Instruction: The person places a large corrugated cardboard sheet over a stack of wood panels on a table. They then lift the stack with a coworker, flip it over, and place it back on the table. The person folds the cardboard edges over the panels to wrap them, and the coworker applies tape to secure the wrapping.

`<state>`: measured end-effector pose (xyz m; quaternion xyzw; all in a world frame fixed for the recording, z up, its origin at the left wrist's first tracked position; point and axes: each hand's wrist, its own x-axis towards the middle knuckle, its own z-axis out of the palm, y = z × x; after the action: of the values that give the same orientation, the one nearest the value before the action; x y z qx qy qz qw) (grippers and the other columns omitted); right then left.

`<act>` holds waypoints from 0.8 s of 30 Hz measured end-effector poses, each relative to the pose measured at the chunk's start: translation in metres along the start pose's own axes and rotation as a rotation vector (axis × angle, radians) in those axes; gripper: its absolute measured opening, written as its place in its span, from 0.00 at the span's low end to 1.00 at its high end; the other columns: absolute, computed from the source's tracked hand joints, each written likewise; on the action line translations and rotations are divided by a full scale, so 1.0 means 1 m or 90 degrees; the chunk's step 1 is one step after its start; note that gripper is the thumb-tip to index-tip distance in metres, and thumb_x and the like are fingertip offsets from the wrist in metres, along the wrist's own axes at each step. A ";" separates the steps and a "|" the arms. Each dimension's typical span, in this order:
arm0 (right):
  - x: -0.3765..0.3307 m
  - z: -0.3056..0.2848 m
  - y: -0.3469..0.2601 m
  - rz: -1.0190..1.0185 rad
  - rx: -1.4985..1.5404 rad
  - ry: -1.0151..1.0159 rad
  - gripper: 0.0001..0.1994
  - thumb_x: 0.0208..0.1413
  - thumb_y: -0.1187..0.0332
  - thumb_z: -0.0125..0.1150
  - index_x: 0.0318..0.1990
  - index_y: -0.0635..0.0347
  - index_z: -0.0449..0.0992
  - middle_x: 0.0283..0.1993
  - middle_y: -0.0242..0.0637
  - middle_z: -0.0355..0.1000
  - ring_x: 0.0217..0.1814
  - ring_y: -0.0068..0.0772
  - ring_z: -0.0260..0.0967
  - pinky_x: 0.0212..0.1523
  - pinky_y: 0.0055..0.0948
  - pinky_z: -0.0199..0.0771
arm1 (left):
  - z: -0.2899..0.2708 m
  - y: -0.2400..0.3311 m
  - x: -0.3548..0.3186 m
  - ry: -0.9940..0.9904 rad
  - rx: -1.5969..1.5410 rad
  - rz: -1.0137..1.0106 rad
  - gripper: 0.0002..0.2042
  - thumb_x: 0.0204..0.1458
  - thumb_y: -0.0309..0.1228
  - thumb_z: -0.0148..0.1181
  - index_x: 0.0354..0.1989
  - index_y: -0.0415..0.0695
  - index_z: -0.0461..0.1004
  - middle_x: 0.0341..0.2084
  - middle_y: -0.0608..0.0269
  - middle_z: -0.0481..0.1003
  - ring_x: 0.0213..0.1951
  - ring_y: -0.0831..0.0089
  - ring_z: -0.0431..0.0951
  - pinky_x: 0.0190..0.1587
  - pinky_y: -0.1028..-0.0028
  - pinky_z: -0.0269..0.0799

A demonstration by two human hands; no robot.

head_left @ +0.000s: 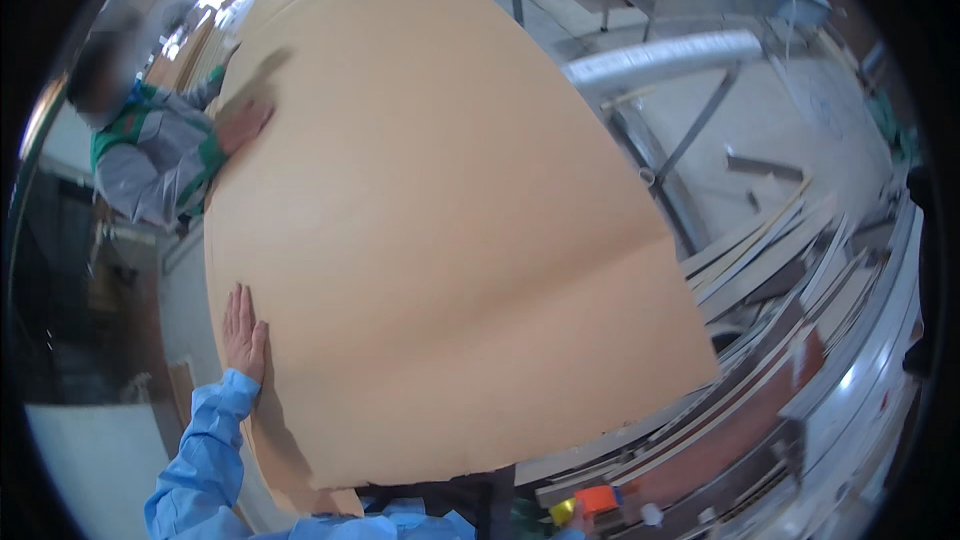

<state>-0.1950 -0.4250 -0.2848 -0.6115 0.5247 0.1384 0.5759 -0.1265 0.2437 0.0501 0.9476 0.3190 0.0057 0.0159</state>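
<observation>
A large brown cardboard sheet (440, 210) stretches away in front of me, with a faint crease across its nearer part. Near its left edge, my left hand (243, 335) lies flat on the surface, fingers extended and holding nothing. My right hand (578, 517) shows only in part at the bottom edge of the view, below the sheet's near edge. Its fingers are closed around a small orange and yellow object (598, 499), too blurred to name more exactly.
Across the left edge, a person in a grey and green jacket (150, 165) rests a hand (245, 125) on the cardboard. Long strips and boards (740, 420) are piled at the right. Behind them are a metal frame leg (700, 120) and a silvery wrapped roll (670, 55).
</observation>
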 end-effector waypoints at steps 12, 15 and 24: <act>-0.258 0.410 -0.565 -1.331 -0.704 -0.238 0.35 0.40 0.65 0.69 0.60 0.53 0.64 0.56 0.42 0.65 0.61 0.45 0.59 0.59 0.40 0.62 | -0.001 0.016 -0.014 0.020 -0.019 -0.089 0.34 0.54 0.48 0.47 0.67 0.48 0.48 0.68 0.56 0.45 0.69 0.56 0.40 0.67 0.50 0.31; -0.307 0.558 -0.538 -1.243 -0.854 -0.294 0.31 0.43 0.60 0.68 0.58 0.50 0.66 0.56 0.38 0.65 0.61 0.40 0.59 0.60 0.36 0.62 | 0.002 0.014 -0.010 0.051 -0.012 -0.087 0.34 0.54 0.50 0.47 0.67 0.48 0.50 0.68 0.56 0.46 0.69 0.56 0.40 0.67 0.50 0.31; -0.402 0.622 -0.426 -1.401 -0.790 -0.571 0.40 0.40 0.41 0.62 0.57 0.60 0.65 0.64 0.47 0.56 0.69 0.46 0.48 0.66 0.42 0.49 | 0.023 0.006 -0.011 0.032 -0.040 -0.104 0.35 0.56 0.50 0.44 0.68 0.44 0.46 0.68 0.54 0.45 0.69 0.55 0.39 0.67 0.53 0.31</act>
<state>0.2516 0.2058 0.0786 -0.7735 -0.6187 0.0067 0.1375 -0.1316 0.2318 0.0273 0.9169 0.3955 0.0384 0.0379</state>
